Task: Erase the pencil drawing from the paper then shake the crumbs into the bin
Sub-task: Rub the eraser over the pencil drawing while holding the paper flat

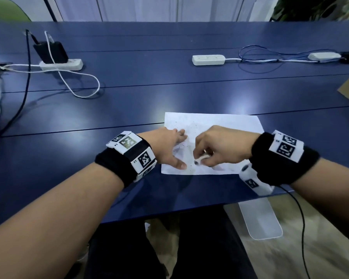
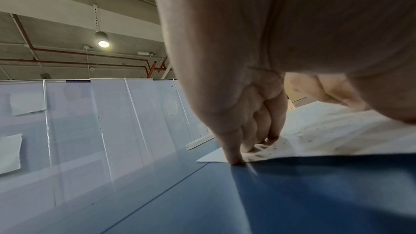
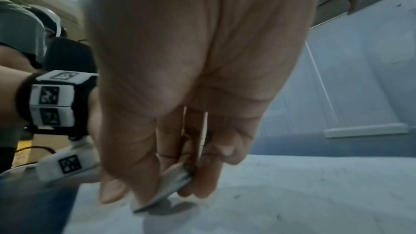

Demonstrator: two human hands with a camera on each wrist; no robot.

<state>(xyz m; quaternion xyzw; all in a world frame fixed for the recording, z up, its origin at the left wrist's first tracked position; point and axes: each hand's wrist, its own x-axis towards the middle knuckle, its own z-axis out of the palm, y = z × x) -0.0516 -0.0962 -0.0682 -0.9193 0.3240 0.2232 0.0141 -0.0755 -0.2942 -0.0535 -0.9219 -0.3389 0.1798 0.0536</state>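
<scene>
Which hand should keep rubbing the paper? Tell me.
Right. The right hand already pinches the eraser on the paper, while the left hand presses flat, pinning the sheet's edge.

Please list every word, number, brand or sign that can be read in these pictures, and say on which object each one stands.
No text can be read in any view.
Wristband markers: black and white square codes only; the tiny characters beside them are too small to read.
Paper: pencil traces and dark crumbs, no writing.
Eraser pinched by the right hand: blurred, no label shows.
Power strip: no readable brand.
</scene>
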